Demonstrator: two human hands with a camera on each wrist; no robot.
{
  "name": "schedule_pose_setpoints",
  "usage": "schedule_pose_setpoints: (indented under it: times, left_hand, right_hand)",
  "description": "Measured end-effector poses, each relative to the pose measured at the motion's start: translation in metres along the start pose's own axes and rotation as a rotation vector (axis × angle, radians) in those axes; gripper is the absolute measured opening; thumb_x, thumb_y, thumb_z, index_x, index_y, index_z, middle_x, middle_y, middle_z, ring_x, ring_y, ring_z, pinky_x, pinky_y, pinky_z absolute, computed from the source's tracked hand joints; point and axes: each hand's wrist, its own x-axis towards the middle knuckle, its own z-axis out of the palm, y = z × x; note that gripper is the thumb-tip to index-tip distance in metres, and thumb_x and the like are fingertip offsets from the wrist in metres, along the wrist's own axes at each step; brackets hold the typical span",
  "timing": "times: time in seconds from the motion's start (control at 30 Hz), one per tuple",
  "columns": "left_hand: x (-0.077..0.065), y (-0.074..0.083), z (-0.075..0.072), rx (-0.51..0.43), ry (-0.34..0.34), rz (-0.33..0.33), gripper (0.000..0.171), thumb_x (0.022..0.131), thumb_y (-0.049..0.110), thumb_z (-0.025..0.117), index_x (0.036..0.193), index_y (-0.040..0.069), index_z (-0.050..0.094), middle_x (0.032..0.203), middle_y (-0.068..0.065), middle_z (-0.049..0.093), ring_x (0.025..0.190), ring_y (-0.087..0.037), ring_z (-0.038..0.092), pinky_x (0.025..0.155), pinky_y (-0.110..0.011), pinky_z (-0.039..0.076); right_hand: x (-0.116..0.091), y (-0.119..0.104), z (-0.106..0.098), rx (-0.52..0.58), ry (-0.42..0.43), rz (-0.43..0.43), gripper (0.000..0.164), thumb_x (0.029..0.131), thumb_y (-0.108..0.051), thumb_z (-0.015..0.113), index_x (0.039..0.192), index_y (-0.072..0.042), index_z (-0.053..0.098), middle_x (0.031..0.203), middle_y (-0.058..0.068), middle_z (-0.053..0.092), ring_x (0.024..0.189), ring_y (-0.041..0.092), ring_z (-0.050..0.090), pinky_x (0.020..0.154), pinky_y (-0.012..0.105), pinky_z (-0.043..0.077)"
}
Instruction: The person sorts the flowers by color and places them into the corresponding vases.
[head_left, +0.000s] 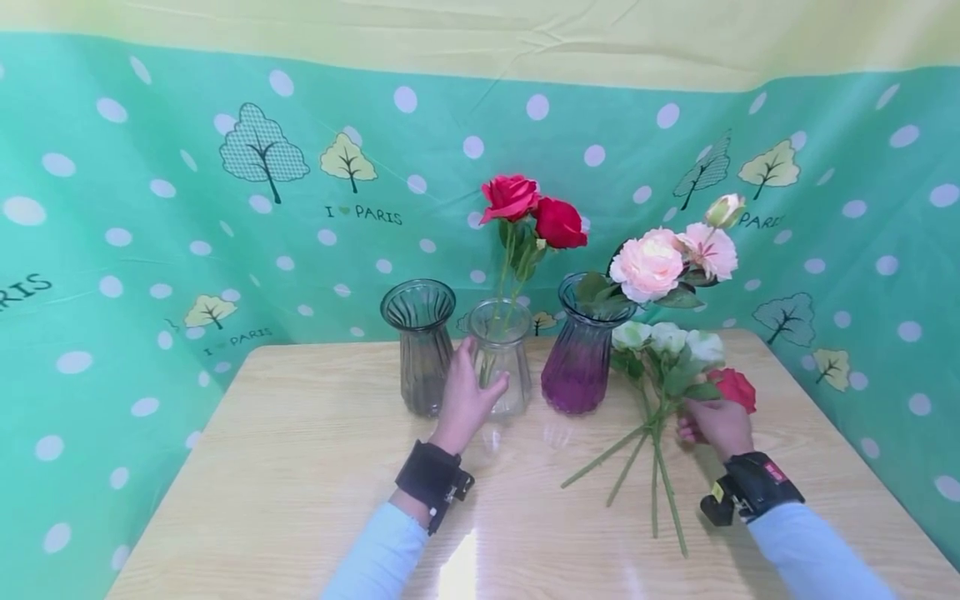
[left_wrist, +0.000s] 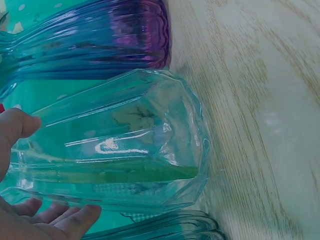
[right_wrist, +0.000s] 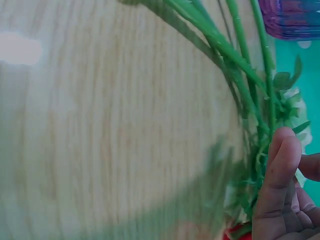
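Note:
My left hand (head_left: 468, 396) holds the clear glass vase (left_wrist: 150, 130), thumb on one side and fingers on the other. Two red roses (head_left: 534, 212) stand in that vase, and a green stem (left_wrist: 165, 173) shows through the glass near its base. At the right, my right hand (head_left: 720, 425) is at a bunch of flowers lying on the table, its fingers (right_wrist: 285, 160) curled at the green stems (right_wrist: 247, 80) and pinching a flower stem. White flowers (head_left: 667, 337) lie beyond that hand, and a red rose (head_left: 733, 390) lies beside it, partly hidden.
A grey glass vase (head_left: 423, 358) stands left of the clear one. To its right is a purple vase (head_left: 576, 371) with pink flowers (head_left: 651, 262) leaning right. All stand near the table's (head_left: 300, 500) back edge, before a green dotted cloth (head_left: 300, 250).

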Motion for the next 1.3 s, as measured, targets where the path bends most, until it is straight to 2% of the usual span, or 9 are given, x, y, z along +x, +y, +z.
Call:
schedule_pose_setpoints:
  times: [0.23, 0.33, 0.53, 0.67, 0.73, 0.83, 1.0, 1.1, 1.3]
  left_hand:
    - [0.001, -0.003, 0.001, 0.002, 0.006, 0.009, 0.082, 0.081, 0.027, 0.070, 0.143, -0.001, 0.024, 0.144, -0.024, 0.036, 0.131, -0.037, 0.040, 0.110, -0.048, 0.036]
    - [0.001, -0.003, 0.002, -0.006, 0.003, 0.008, 0.082, 0.081, 0.027, 0.070, 0.143, -0.002, 0.024, 0.144, -0.025, 0.036, 0.131, -0.037, 0.040, 0.110, -0.048, 0.036]
    - [0.001, -0.002, 0.003, -0.006, 0.008, 0.013, 0.081, 0.081, 0.024, 0.071, 0.143, -0.002, 0.025, 0.143, -0.026, 0.036, 0.131, -0.038, 0.040, 0.111, -0.048, 0.035]
    - [0.001, -0.003, 0.003, 0.008, 0.009, 0.012, 0.082, 0.081, 0.026, 0.070, 0.143, -0.002, 0.025, 0.143, -0.025, 0.036, 0.131, -0.037, 0.040, 0.111, -0.047, 0.035]
    - [0.001, -0.003, 0.003, 0.010, 0.010, 0.012, 0.082, 0.081, 0.026, 0.070, 0.143, -0.003, 0.025, 0.143, -0.025, 0.036, 0.131, -0.037, 0.040, 0.111, -0.047, 0.035]
    - [0.001, -0.003, 0.003, 0.011, 0.010, 0.013, 0.082, 0.081, 0.026, 0.070, 0.143, -0.002, 0.025, 0.143, -0.025, 0.036, 0.131, -0.037, 0.040, 0.111, -0.047, 0.035]
    - [0.001, -0.002, 0.003, 0.007, 0.004, 0.009, 0.082, 0.081, 0.025, 0.071, 0.143, -0.002, 0.024, 0.144, -0.025, 0.036, 0.131, -0.037, 0.040, 0.111, -0.047, 0.034]
    - [0.001, -0.001, 0.002, 0.005, 0.002, 0.004, 0.082, 0.081, 0.026, 0.070, 0.143, -0.002, 0.024, 0.144, -0.025, 0.035, 0.132, -0.037, 0.039, 0.111, -0.048, 0.034]
    - [0.000, 0.000, 0.001, 0.005, -0.003, -0.007, 0.082, 0.081, 0.027, 0.070, 0.144, -0.001, 0.024, 0.144, -0.024, 0.035, 0.132, -0.036, 0.039, 0.111, -0.047, 0.035]
  right_hand:
    - [0.011, 0.007, 0.010, 0.080, 0.055, 0.011, 0.041, 0.091, -0.017, 0.053, 0.108, 0.020, 0.054, 0.055, -0.002, 0.065, 0.049, 0.009, 0.064, 0.052, 0.025, 0.058]
    - [0.012, 0.008, 0.012, 0.090, 0.055, 0.052, 0.039, 0.089, -0.015, 0.053, 0.110, 0.018, 0.054, 0.055, -0.003, 0.065, 0.049, 0.008, 0.064, 0.053, 0.025, 0.059]
    - [0.010, 0.005, 0.011, 0.276, 0.040, 0.146, 0.023, 0.088, -0.014, 0.055, 0.104, 0.003, 0.054, 0.054, -0.003, 0.066, 0.050, 0.008, 0.065, 0.054, 0.023, 0.058]
    - [0.008, 0.002, 0.011, 0.340, 0.034, 0.178, 0.020, 0.090, -0.012, 0.055, 0.104, 0.002, 0.053, 0.055, -0.002, 0.066, 0.052, 0.008, 0.066, 0.055, 0.023, 0.059]
    - [0.008, 0.002, 0.010, 0.374, 0.014, 0.184, 0.017, 0.091, -0.010, 0.054, 0.104, 0.000, 0.052, 0.056, -0.001, 0.066, 0.054, 0.008, 0.066, 0.056, 0.023, 0.059]
    - [0.006, 0.000, 0.006, 0.456, -0.030, 0.186, 0.008, 0.093, -0.009, 0.052, 0.093, -0.006, 0.059, 0.059, -0.001, 0.068, 0.057, 0.008, 0.067, 0.058, 0.022, 0.059]
    - [-0.003, -0.003, -0.009, 0.635, -0.178, 0.188, 0.034, 0.097, -0.013, 0.044, 0.073, -0.019, 0.067, 0.068, -0.002, 0.071, 0.065, 0.007, 0.068, 0.065, 0.018, 0.058]
    - [-0.009, -0.007, -0.017, 0.744, -0.241, 0.195, 0.034, 0.098, -0.014, 0.044, 0.074, -0.017, 0.068, 0.072, -0.001, 0.072, 0.069, 0.008, 0.069, 0.068, 0.018, 0.058]
    - [-0.020, -0.017, -0.025, 0.933, -0.258, 0.163, 0.023, 0.096, -0.012, 0.051, 0.080, -0.014, 0.068, 0.078, 0.002, 0.071, 0.075, 0.011, 0.069, 0.073, 0.020, 0.058]
